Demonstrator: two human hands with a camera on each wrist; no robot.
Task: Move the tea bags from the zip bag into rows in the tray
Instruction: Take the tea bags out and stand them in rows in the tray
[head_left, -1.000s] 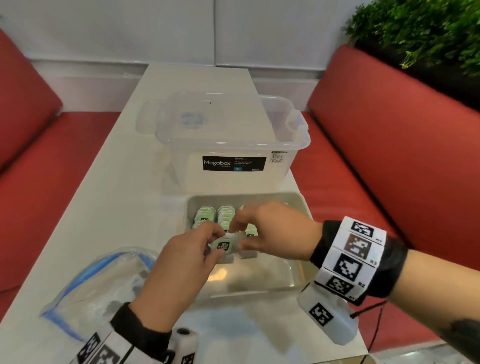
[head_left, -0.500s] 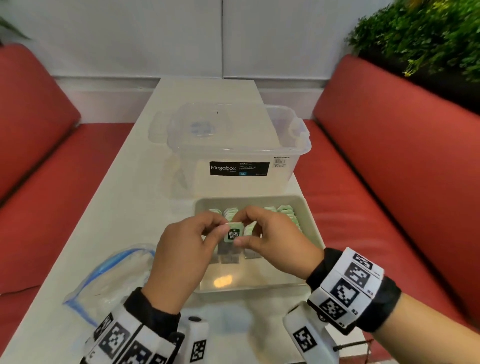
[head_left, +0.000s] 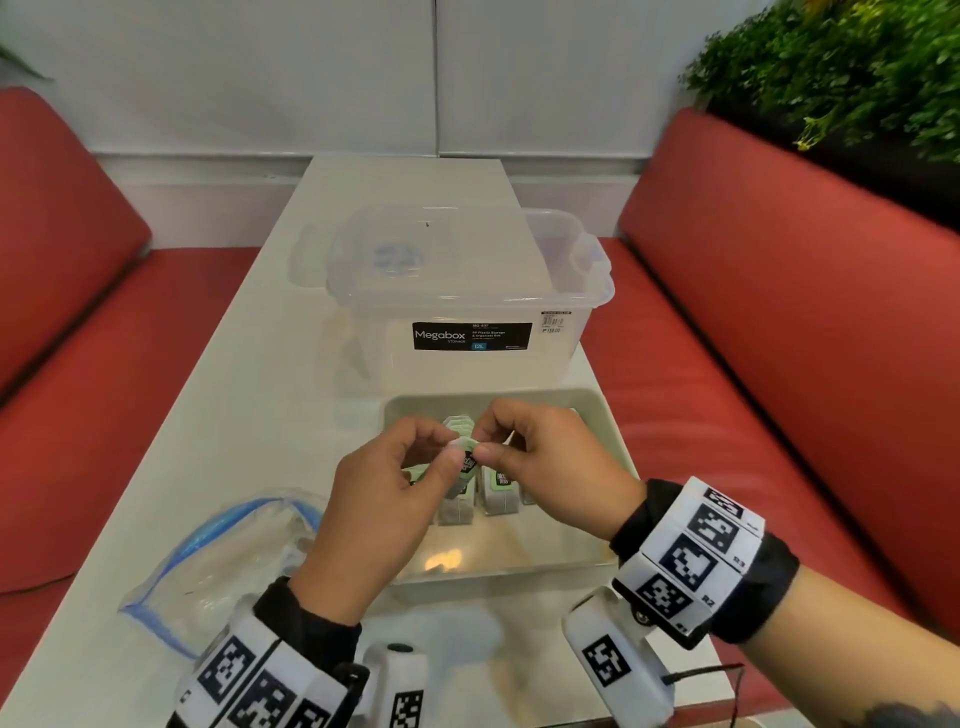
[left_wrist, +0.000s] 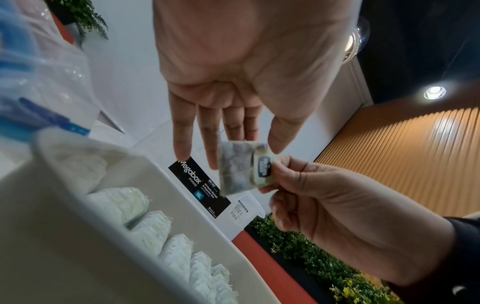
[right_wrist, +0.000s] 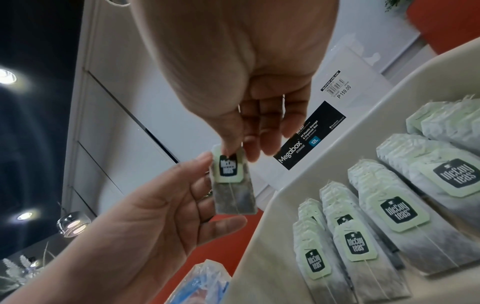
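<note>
One tea bag (head_left: 467, 460) with a green tag hangs above the grey tray (head_left: 602, 415). My right hand (head_left: 485, 441) pinches its tag end between thumb and forefinger (right_wrist: 228, 144). My left hand (head_left: 445, 447) lies against the bag with straight fingers (left_wrist: 210, 148) behind it and its thumb at the bag's edge. Rows of tea bags (right_wrist: 397, 214) stand in the far part of the tray (right_wrist: 363, 115). The clear zip bag (head_left: 218, 561) with a blue seal lies on the table left of the tray.
A clear Megabox storage box (head_left: 467, 291) stands just beyond the tray, and its lid lies behind it. Red bench seats (head_left: 779, 364) flank the narrow white table (head_left: 234, 415). A green hedge (head_left: 857, 78) fills the back right. The tray's near half holds no bags.
Both hands have risen from the tray with the tea bag between them. The left fingers have straightened while the right hand keeps its pinch.
</note>
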